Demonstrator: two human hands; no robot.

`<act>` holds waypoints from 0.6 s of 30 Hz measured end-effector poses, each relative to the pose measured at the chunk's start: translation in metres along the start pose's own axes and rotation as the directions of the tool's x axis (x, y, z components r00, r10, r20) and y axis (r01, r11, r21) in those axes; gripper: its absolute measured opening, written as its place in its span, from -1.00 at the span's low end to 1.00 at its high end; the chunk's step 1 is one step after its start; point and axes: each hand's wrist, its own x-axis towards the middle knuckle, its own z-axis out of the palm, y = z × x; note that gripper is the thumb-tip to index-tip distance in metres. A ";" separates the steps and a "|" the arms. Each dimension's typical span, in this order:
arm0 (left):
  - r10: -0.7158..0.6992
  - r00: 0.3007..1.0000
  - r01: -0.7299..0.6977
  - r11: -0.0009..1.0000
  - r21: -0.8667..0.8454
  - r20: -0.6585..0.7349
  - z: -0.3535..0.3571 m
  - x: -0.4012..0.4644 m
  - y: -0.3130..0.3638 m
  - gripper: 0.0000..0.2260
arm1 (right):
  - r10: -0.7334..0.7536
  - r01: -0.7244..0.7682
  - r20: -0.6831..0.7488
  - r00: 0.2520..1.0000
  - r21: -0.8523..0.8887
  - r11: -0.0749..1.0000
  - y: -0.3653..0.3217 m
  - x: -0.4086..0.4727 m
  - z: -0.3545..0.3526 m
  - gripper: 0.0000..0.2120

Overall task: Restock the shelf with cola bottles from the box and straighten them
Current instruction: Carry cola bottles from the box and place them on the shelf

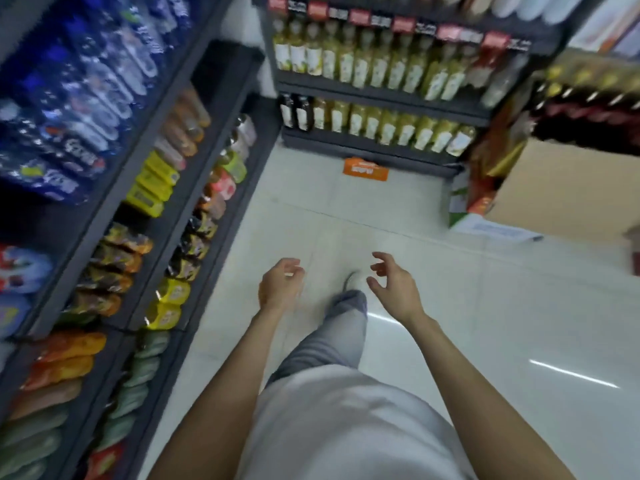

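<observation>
I'm looking down a shop aisle with both hands held out over the pale floor (pixel 450 306), empty. My left hand (pixel 280 285) has its fingers loosely curled and holds nothing; my right hand (pixel 393 284) is spread wider, fingers bent like a claw, also gripping nothing. Between them, lower down, a grey trouser leg and a shoe (pixel 349 280) show. The box (pixel 568 192), plain brown cardboard, sits on the floor well to the right of my right hand and farther off. Just above the box, dark bottles with gold caps (pixel 588 109) stand in rows; blur keeps me from reading the labels. Left of the box a shelf (pixel 377 95) carries yellow-green bottles, with an orange sign (pixel 365 169) on the floor at its foot.
</observation>
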 end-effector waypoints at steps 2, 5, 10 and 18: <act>0.021 0.990 -0.032 0.996 0.082 0.136 0.040 0.022 0.028 -0.78 | 0.135 -0.135 -0.009 0.991 0.026 0.990 0.038 0.021 -0.033 -0.54; 0.054 0.971 -0.088 0.987 0.134 0.234 0.101 0.058 0.080 -0.78 | 0.234 -0.232 -0.058 0.970 0.044 0.972 0.090 0.057 -0.091 -0.55; 0.164 0.927 -0.242 0.948 0.205 0.338 0.209 0.111 0.204 -0.75 | 0.328 -0.331 -0.119 0.937 -0.001 0.944 0.158 0.112 -0.208 -0.61; 0.312 0.805 -0.481 0.842 0.246 0.506 0.357 0.147 0.388 -0.68 | 0.365 -0.380 -0.242 0.899 -0.016 0.925 0.255 0.199 -0.388 -0.68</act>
